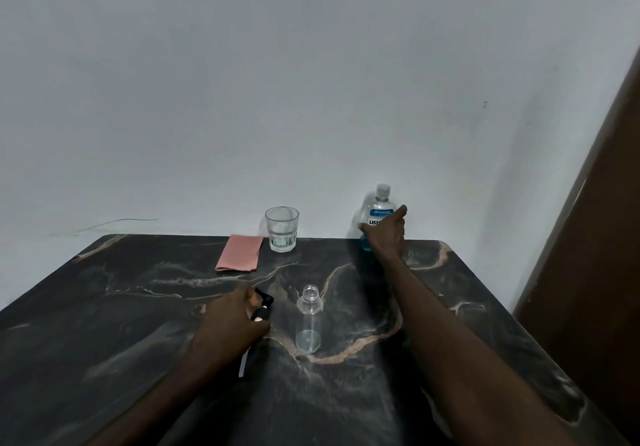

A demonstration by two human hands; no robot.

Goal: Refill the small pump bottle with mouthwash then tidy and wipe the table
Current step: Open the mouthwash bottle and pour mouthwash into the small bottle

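Both hands are working at once on the dark marbled counter (pixel 104 307). Reaching far up into the right-centre of the frame, the right hand (pixel 384 234) is wrapping its fingers around the mouthwash bottle (pixel 380 208), thumb on the left side of the label and index finger stretching over the right shoulder, so the grip is closing on the bottle's body. That bottle is standing upright at the back edge of the counter, against the pale wall (pixel 242 82), its ribbed cap still screwed on and blue liquid showing at the base below the hand. Down in the lower centre, the left hand (pixel 232 321) is curling shut around the black pump head (pixel 262 307), with the nozzle poking out above the knuckles and the thin dip tube (pixel 243 364) trailing out below the palm toward the bottom of the frame. Just to the right of that hand, apart from it, the small pump bottle (pixel 309 321) is standing upright in the middle of the counter, clear, open at the neck, and looking empty. Further back, in the centre of the frame, a glass tumbler (pixel 282 229) is sitting near the wall with a little clear liquid in the bottom. Just beside it on the left, a folded pink cloth (pixel 239 253) is lying flat. A dark brown panel (pixel 595 255) is running down the right edge of the frame.
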